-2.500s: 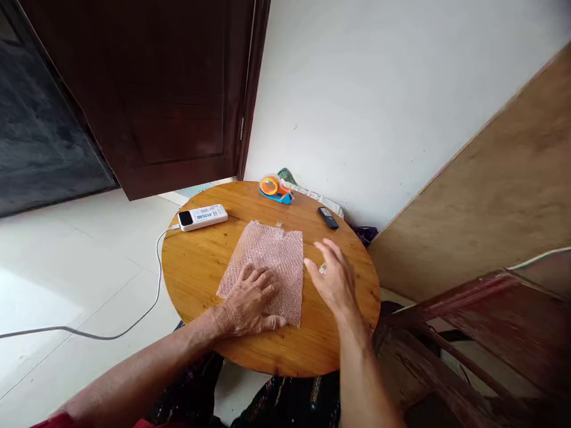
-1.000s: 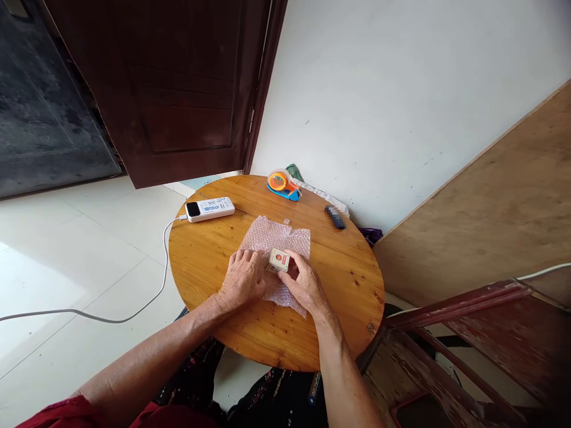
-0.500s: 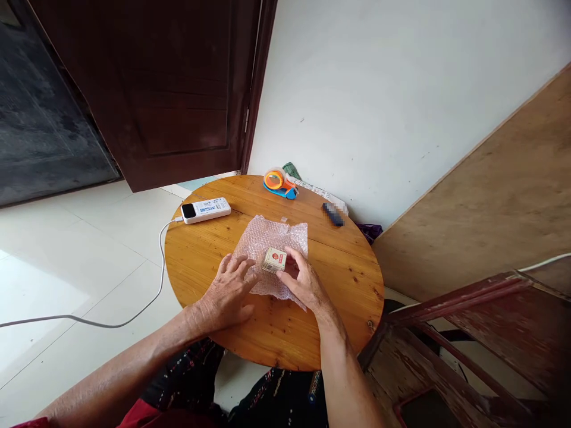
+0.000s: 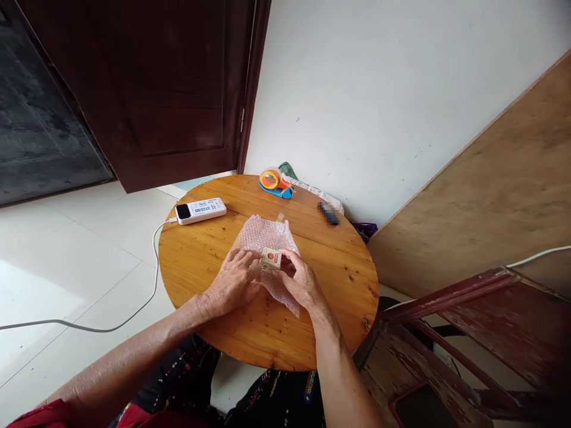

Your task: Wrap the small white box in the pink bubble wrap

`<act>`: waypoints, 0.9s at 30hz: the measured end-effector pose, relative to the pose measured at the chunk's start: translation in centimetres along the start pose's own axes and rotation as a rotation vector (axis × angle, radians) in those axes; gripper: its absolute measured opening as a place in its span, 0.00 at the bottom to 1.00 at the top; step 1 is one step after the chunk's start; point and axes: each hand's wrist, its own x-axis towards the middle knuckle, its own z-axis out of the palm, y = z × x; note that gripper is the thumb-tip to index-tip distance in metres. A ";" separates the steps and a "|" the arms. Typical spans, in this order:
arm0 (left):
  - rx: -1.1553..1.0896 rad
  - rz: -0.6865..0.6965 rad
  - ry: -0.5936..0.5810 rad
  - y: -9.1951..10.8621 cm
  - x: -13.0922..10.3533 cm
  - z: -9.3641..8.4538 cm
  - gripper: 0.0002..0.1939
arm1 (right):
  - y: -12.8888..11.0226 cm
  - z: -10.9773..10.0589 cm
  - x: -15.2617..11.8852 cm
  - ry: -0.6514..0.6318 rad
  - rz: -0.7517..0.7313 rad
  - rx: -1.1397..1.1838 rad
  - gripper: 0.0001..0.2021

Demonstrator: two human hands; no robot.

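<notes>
In the head view, the right hand (image 4: 304, 284) grips the small box (image 4: 271, 258) over the bubble wrap (image 4: 259, 230) on the table (image 4: 191, 255), apparently positioning it, the left hand (image 4: 232, 282) close beside, its grip unclear, and the next move calls for steadiness.

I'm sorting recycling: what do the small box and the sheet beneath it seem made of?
Small cream printed box: probably thin matte cardboard, given its crisp folded edges.
Pinkish translucent bubble sheet: apparently glossy plastic, given its shiny bubbled texture.
</notes>
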 end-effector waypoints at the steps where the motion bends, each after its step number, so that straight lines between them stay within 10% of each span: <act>1: -0.013 -0.005 0.006 0.0 0.4 0.0 0.04 | 0.0 0.0 0.0 -0.009 -0.001 0.016 0.21; 14: -0.401 -0.277 0.054 -1.3 5.6 1.0 0.02 | 0.3 -2.4 -0.3 0.030 0.075 0.259 0.33; 19: -0.446 -0.253 0.029 -1.8 5.4 0.8 0.03 | 0.1 -1.1 -0.1 0.133 0.174 0.232 0.16; 27: -0.452 -0.242 -0.114 -0.9 2.7 -0.9 0.02 | -3.2 -2.2 -2.9 -0.146 0.204 0.126 0.11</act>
